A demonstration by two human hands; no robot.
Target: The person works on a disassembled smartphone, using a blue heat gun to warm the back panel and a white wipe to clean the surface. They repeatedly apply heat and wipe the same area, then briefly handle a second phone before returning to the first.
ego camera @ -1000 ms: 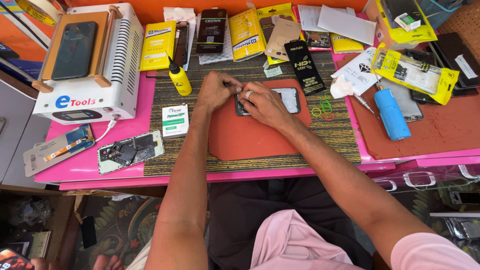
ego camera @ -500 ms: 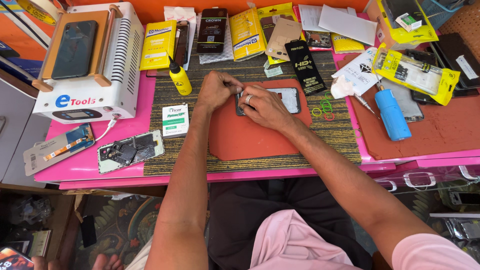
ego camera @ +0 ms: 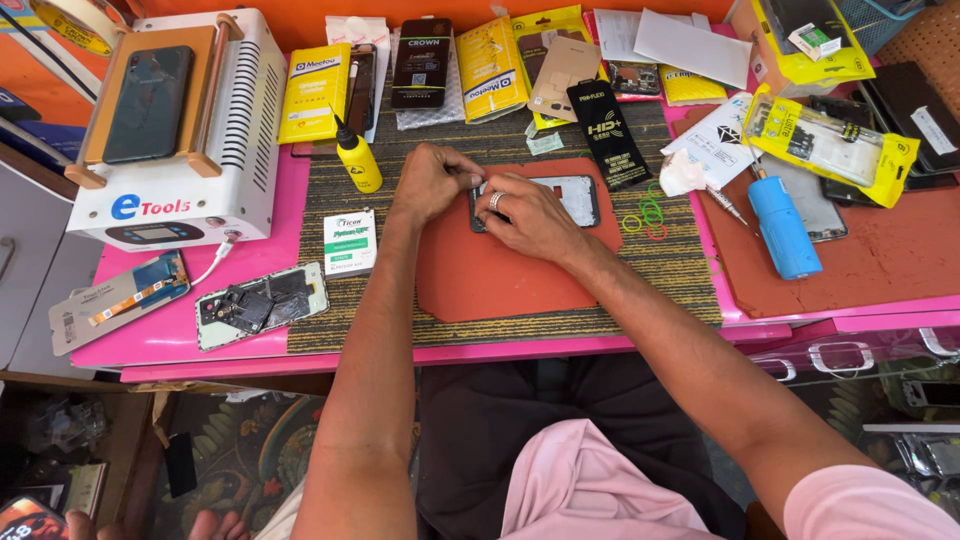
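At the top right a yellow open box (ego camera: 800,40) is sitting with a small white-and-green packet inside it; beside it a clear yellow-edged pouch (ego camera: 830,140) is showing dark parts through its window; further left, flat yellow packets (ego camera: 312,92) are lying closed, so I cannot tell what is in them. On the red mat (ego camera: 500,270) a phone (ego camera: 570,200) is lying screen-side up, its left end tucked under both hands; the left hand (ego camera: 432,182) is curling over that end with fingertips pinched narrow on something too small to make out; the right hand (ego camera: 528,215), wearing a ring, is pressing flat on the phone just beside it, fingers close together. A small yellow bottle (ego camera: 357,158) is standing near the left hand; a blue cylinder (ego camera: 782,225) is lying well apart to the right.
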